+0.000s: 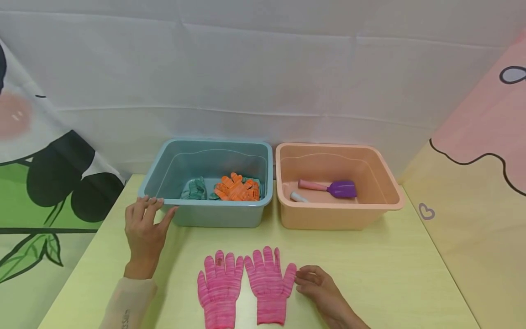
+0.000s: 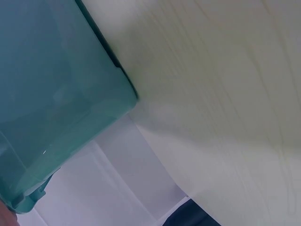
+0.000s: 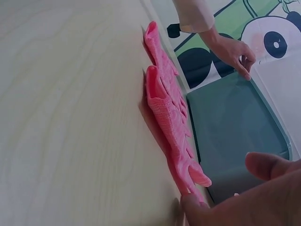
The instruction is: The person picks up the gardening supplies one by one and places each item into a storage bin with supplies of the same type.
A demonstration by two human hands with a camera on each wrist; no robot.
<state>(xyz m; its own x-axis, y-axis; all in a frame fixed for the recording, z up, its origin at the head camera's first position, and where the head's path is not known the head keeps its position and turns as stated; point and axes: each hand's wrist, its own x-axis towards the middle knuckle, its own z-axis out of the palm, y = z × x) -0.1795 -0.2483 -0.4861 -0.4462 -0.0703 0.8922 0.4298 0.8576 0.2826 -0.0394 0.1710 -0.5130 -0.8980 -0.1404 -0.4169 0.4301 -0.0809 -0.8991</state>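
Note:
Two pink gloves lie flat side by side, fingers toward the bins: the left glove (image 1: 221, 288) and the right glove (image 1: 269, 285). My left hand (image 1: 144, 228) pinches the front left part of the blue bin's rim (image 1: 213, 202), as the right wrist view also shows, where the hand (image 3: 233, 51) is above the bin (image 3: 230, 122). Beside the right glove's thumb, my right hand (image 1: 322, 292) has loosely bent fingers; in the right wrist view a fingertip of this hand (image 3: 249, 202) touches the edge of the near glove (image 3: 171, 117).
Orange gloves (image 1: 236, 187) and green gloves (image 1: 195, 188) lie in the blue bin. To its right, a peach bin (image 1: 324, 219) holds a purple scoop (image 1: 342, 188) with a pink handle and a whitish object (image 1: 298, 197). A white cloth (image 1: 263, 68) hangs behind both bins.

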